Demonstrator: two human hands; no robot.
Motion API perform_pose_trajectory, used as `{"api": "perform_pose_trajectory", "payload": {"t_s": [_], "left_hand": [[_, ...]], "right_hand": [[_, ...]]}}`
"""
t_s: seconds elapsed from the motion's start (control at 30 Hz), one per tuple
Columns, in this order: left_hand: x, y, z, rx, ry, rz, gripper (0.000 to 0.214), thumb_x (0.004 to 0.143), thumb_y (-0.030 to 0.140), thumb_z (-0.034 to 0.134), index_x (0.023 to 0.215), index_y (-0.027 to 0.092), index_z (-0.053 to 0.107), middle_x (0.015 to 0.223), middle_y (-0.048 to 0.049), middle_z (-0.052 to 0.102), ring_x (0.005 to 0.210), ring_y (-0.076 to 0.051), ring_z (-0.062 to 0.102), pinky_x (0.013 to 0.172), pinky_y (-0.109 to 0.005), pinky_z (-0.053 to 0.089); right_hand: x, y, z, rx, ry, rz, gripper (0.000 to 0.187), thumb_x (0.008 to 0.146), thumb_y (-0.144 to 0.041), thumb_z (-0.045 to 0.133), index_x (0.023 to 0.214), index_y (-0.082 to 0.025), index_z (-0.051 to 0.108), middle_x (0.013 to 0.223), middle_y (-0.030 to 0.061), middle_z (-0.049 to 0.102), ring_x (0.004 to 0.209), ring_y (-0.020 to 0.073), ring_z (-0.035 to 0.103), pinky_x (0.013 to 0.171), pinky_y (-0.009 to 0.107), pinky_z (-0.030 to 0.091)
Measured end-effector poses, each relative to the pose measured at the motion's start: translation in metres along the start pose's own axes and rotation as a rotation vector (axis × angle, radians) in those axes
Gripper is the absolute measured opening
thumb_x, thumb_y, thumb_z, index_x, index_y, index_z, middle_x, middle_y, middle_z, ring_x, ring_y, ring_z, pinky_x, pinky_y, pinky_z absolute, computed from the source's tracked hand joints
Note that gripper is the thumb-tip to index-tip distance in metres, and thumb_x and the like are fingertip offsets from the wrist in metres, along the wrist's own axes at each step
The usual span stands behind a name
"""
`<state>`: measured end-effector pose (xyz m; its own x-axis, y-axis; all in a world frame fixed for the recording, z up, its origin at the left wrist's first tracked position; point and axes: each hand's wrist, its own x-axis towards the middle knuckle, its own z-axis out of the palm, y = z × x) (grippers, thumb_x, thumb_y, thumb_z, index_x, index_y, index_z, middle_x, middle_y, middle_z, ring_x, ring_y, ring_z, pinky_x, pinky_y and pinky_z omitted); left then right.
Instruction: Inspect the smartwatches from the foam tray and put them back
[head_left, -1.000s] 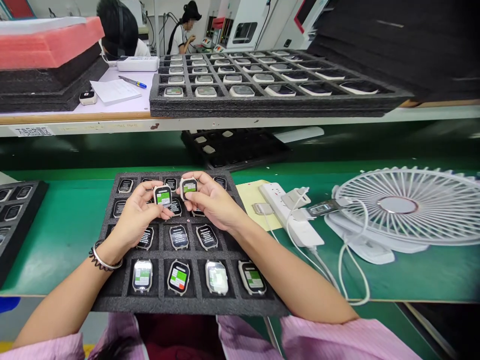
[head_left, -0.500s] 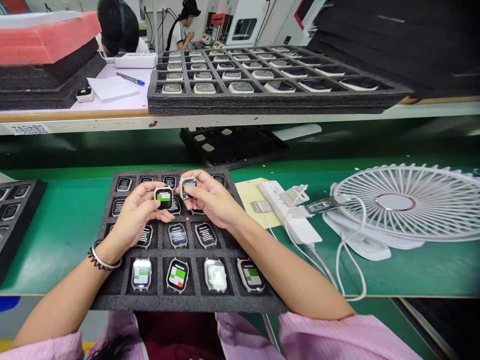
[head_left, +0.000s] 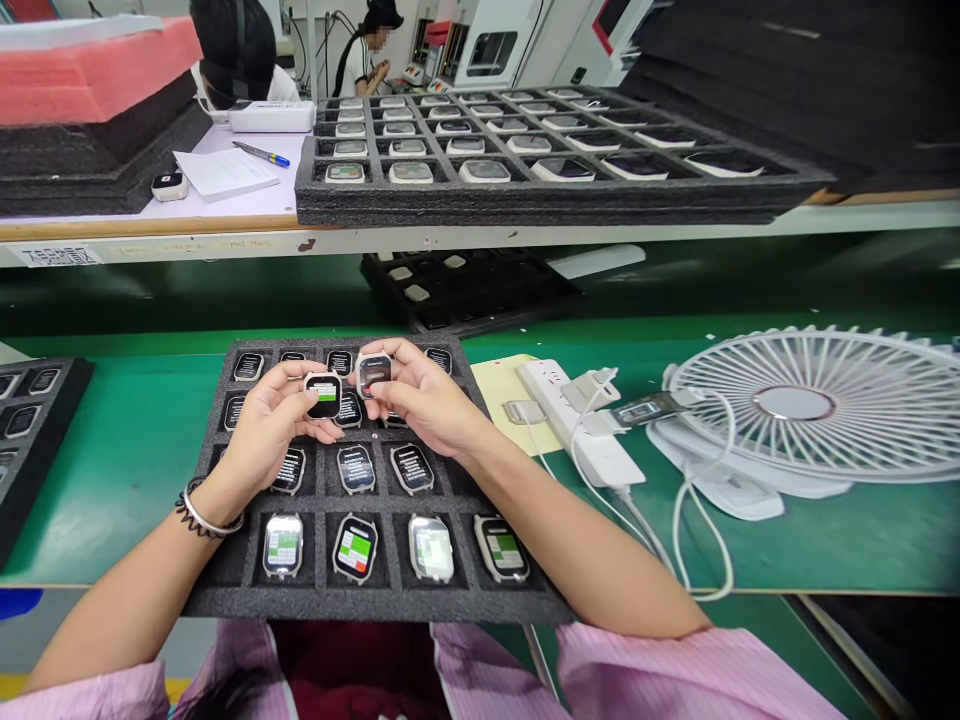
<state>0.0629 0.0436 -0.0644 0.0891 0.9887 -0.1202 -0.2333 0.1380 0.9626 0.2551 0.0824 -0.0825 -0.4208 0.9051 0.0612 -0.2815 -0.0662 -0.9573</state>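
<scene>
A black foam tray (head_left: 322,590) with several smartwatch bodies in its cells lies on the green bench in front of me. My left hand (head_left: 262,430) pinches one watch body (head_left: 324,394), its screen lit green and white. Beside it my right hand (head_left: 424,395) grips a second watch body (head_left: 373,373) whose screen looks dark. Both hands hover over the tray's middle rows. In the nearest row lie lit watches (head_left: 355,548).
A white power strip (head_left: 577,430) with plugs and cables lies right of the tray, then a white fan (head_left: 802,410). Another foam tray (head_left: 30,420) sits at the left edge. A shelf above carries a full watch tray (head_left: 540,190). Two people work behind.
The screen of the watch in my right hand has gone from green and white to dark. Both hands have stayed in about the same place over the tray.
</scene>
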Motion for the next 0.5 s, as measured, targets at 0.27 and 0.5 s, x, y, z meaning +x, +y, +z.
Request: {"api": "perform_pose_trajectory", "payload": {"t_s": [0.27, 0.5], "left_hand": [[0.0012, -0.0020, -0.0023, 0.024, -0.014, 0.035, 0.039, 0.073, 0.026, 0.076, 0.106, 0.017, 0.059, 0.084, -0.0012, 0.071, 0.054, -0.016, 0.070, 0.052, -0.025, 0.057], [0.0005, 0.0002, -0.0003, 0.015, -0.011, 0.039, 0.039, 0.073, 0.027, 0.076, 0.106, 0.016, 0.059, 0.083, -0.0005, 0.070, 0.055, -0.014, 0.069, 0.054, -0.025, 0.057]], "right_hand": [[-0.0006, 0.0004, -0.0003, 0.036, -0.047, 0.011, 0.037, 0.079, -0.030, 0.076, 0.108, -0.023, 0.055, 0.093, 0.0010, 0.067, 0.063, 0.0135, 0.065, 0.055, 0.025, 0.049], [0.0007, 0.0034, -0.0012, 0.046, -0.028, -0.005, 0.038, 0.078, -0.026, 0.075, 0.111, -0.022, 0.056, 0.090, 0.0002, 0.067, 0.063, 0.0131, 0.066, 0.056, 0.024, 0.050]]}}
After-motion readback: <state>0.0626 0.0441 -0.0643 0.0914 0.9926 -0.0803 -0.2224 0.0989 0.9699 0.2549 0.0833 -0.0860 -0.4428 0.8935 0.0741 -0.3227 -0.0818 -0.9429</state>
